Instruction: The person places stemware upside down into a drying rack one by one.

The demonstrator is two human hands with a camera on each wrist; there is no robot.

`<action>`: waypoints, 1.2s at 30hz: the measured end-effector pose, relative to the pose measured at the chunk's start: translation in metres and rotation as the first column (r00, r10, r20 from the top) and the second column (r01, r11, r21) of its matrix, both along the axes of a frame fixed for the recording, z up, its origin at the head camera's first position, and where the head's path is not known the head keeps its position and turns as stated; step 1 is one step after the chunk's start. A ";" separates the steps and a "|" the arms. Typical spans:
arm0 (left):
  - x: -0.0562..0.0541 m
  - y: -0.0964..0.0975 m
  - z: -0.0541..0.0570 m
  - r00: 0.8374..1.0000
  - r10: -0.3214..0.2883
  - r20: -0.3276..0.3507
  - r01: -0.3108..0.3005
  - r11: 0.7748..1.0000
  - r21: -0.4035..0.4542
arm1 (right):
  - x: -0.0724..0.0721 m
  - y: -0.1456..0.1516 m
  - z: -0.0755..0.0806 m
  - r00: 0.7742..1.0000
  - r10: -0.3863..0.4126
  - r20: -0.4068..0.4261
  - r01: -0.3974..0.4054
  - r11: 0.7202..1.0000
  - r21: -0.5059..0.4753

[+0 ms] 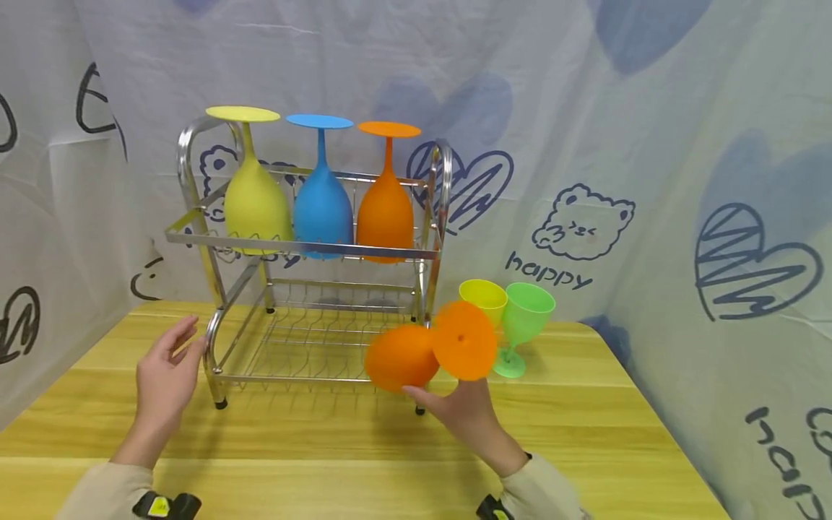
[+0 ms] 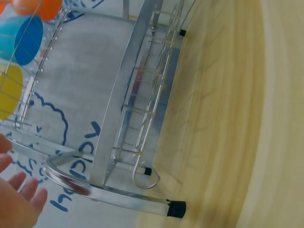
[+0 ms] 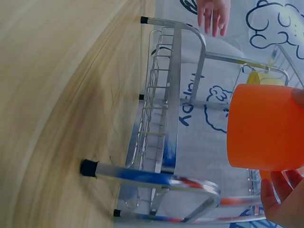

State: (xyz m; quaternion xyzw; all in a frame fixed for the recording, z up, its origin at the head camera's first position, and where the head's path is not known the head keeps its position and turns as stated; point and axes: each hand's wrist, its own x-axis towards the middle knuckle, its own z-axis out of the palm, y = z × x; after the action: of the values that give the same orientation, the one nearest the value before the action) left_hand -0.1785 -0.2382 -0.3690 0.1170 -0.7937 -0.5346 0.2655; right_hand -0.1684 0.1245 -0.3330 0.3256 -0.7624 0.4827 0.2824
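My right hand point(image 1: 469, 415) grips an orange goblet point(image 1: 401, 359) at the rack's lower right front. The goblet is tipped sideways, its bowl to the left and its round base facing the head view. In the right wrist view the orange bowl point(image 3: 266, 127) is large and close. Beside the left leg of the two-tier metal dish rack point(image 1: 217, 352) is my left hand point(image 1: 167, 377), its fingers loosely bent and holding nothing. Upside down on the upper tier stand a yellow goblet point(image 1: 257, 202), a blue goblet point(image 1: 323, 209) and another orange goblet point(image 1: 386, 213).
To the right of the rack, a green goblet point(image 1: 528, 316) stands upright on the wooden table point(image 1: 292, 462). Next to it is a second yellow goblet point(image 1: 482, 295), partly hidden behind the held one. Printed white cloth point(image 1: 572, 130) hangs behind and at both sides.
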 end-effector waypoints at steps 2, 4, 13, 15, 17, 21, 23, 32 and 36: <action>-0.004 -0.004 -0.001 0.999 -0.013 0.047 0.012 1.000 0.028 | 0.002 -0.006 0.004 0.999 0.008 0.034 -0.009 1.000 0.003; -0.009 -0.007 -0.001 0.998 -0.019 0.060 0.017 0.999 0.042 | 0.003 -0.011 0.006 0.997 0.023 0.068 -0.023 1.000 0.003; -0.021 -0.016 -0.002 0.992 -0.074 0.106 0.061 0.990 0.124 | -0.004 -0.028 0.006 0.989 0.105 0.104 -0.106 0.994 0.004; -0.022 -0.018 -0.004 0.989 -0.080 0.124 0.065 0.990 0.123 | -0.009 -0.032 0.001 0.987 0.126 0.104 -0.125 0.992 -0.010; -0.023 -0.020 -0.005 0.987 -0.091 0.134 0.073 0.989 0.132 | -0.017 -0.035 -0.007 0.983 0.140 0.123 -0.138 0.990 -0.026; -0.024 -0.026 -0.008 0.980 -0.181 0.083 0.156 0.957 0.245 | -0.036 -0.041 -0.024 0.975 0.149 0.167 -0.145 0.989 -0.036; -0.025 -0.030 -0.011 0.972 -0.236 0.018 0.216 0.914 0.342 | -0.040 -0.045 -0.026 0.972 0.156 0.176 -0.152 0.988 -0.035; -0.029 -0.038 -0.018 0.914 -0.365 -0.175 0.391 0.683 0.617 | -0.045 -0.075 -0.012 0.949 0.211 0.234 -0.207 0.977 -0.040; -0.029 -0.040 -0.019 0.888 -0.403 -0.220 0.441 0.615 0.654 | -0.059 -0.088 -0.021 0.943 0.201 0.267 -0.207 0.978 -0.008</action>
State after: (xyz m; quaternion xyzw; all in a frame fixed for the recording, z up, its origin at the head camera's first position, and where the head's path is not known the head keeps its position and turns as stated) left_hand -0.2079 -0.2782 -0.3882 0.0034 -0.5355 -0.8397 0.0901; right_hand -0.2270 0.0365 -0.3538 0.3377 -0.7604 0.5411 0.1228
